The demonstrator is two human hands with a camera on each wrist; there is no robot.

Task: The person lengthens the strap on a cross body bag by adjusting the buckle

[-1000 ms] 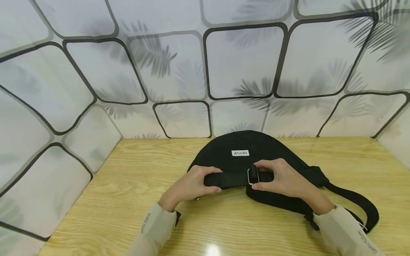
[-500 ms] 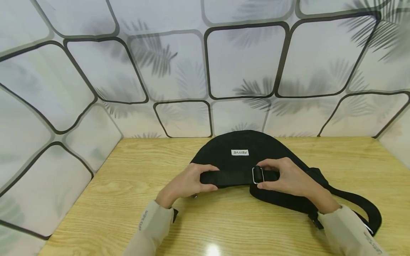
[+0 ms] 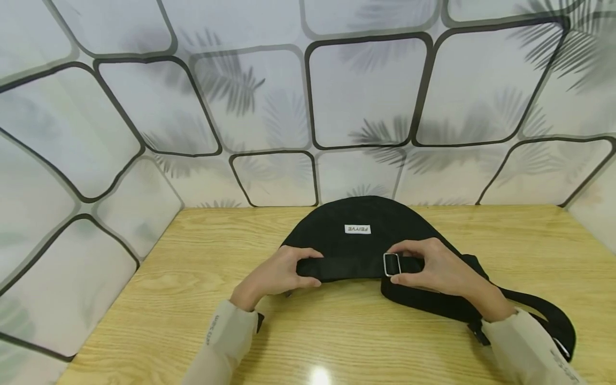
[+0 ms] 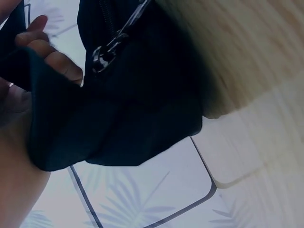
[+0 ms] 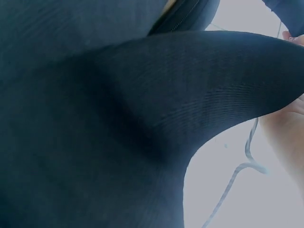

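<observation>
A black crescent-shaped sling bag (image 3: pixel 332 243) lies on the wood-grain counter (image 3: pixel 212 262), its curved side toward the leaf-print wall covering (image 3: pixel 366 96). Its white FEIYVE label (image 3: pixel 357 229) reads upside down. Along the bag's near edge, a wide black strap (image 3: pixel 346 268) stretches between two hands. At the bag's near left, the left grip (image 3: pixel 279 270) is parted only by the strap's width, thumb and fingers curled round it. Toward the bag's near right, the right grip (image 3: pixel 433 264) is likewise partly closed, pinching the strap just beside a silver rectangular slider (image 3: pixel 385 264). Below the bag's near edge, the strap doubles back rightward under the right wrist; a black loop (image 3: pixel 564 321) rests to the bag's right. A metal zipper pull (image 4: pixel 105 56) hangs on the bag's side.
</observation>
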